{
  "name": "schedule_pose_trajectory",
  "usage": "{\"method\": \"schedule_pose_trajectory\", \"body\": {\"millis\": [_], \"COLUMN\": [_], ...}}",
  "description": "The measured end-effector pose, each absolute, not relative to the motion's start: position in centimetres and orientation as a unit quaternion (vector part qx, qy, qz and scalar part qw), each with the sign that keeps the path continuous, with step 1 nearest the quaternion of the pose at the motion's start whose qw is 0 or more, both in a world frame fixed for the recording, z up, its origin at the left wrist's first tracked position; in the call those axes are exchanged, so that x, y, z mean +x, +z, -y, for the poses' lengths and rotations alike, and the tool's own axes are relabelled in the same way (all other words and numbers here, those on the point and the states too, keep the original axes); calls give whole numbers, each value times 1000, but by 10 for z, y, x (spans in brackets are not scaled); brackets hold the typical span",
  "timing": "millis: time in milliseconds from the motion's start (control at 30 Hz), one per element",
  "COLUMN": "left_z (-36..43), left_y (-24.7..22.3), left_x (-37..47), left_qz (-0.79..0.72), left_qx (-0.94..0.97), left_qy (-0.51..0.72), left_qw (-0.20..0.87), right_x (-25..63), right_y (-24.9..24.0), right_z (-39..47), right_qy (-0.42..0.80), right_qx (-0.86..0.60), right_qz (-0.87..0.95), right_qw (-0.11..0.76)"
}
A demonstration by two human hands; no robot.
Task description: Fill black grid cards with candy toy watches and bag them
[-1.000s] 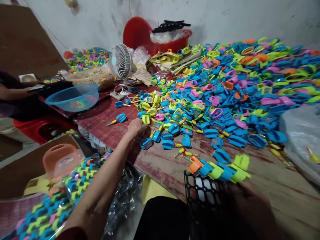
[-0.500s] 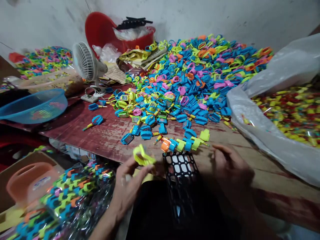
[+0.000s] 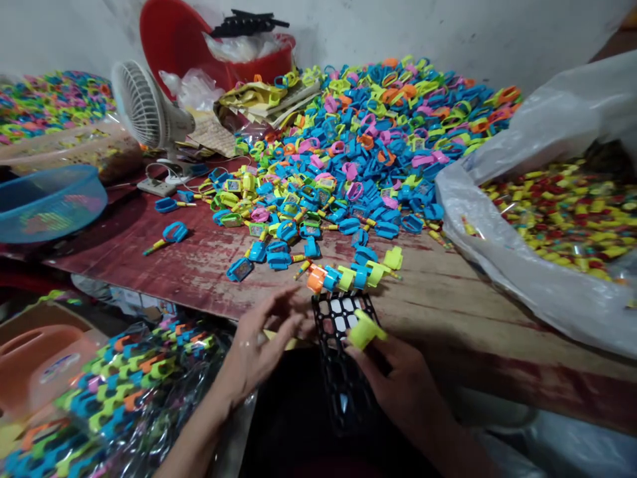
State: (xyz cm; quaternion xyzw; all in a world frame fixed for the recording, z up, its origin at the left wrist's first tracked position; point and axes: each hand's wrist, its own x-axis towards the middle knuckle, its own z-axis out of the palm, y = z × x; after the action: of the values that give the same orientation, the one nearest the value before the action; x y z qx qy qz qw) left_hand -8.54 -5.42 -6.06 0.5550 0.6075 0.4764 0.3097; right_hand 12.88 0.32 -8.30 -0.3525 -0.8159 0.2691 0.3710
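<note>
My right hand [image 3: 398,372] pinches a yellow-green plastic toy watch [image 3: 365,329] above the black grid tray [image 3: 331,372]. Beside the tray's left edge is my left hand [image 3: 266,338], its fingers apart and holding nothing, slightly blurred. The tray leans from my lap to the table edge. A row of toy watches, an orange one [image 3: 316,278] at its left end and blue and yellow-green ones after it, stands along the tray's far end.
A large heap of coloured toy watches [image 3: 373,146] covers the table's back. A white bag [image 3: 478,245] of small yellow and red pieces lies right. At left are a fan [image 3: 144,109], a blue basin [image 3: 54,206] and, lower down, bagged watches [image 3: 119,392].
The yellow-green watch has passed from my left hand to my right hand, which has moved left over the tray. My left hand has opened. The view has shifted to the right.
</note>
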Motion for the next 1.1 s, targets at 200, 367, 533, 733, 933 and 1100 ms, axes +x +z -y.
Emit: {"method": "schedule_pose_trajectory", "body": {"millis": [200,367,533,733,933,1100], "left_z": [17,15,14,15,25,17], "left_y": [-94,-108,-106,-108,-87,-63], "left_x": [-107,-99,-96,-100,-104,-88], "left_qz": [-575,-586,-576,-573,-538,-513], "left_qx": [676,697,715,710,636,627], "left_qy": [386,343,338,340,426,475], "left_qw": [253,230,206,228,354,342], "right_x": [110,91,87,78,73,75], "right_y": [-87,-100,-120,-118,-112,-115], "right_z": [-12,-15,-24,-29,-32,-36], "right_qy": [302,354,380,242,141,138], "right_qx": [-391,-385,-358,-401,-387,-357], "right_qz": [771,749,770,815,861,873], "right_qw": [401,406,367,342,298,303]}}
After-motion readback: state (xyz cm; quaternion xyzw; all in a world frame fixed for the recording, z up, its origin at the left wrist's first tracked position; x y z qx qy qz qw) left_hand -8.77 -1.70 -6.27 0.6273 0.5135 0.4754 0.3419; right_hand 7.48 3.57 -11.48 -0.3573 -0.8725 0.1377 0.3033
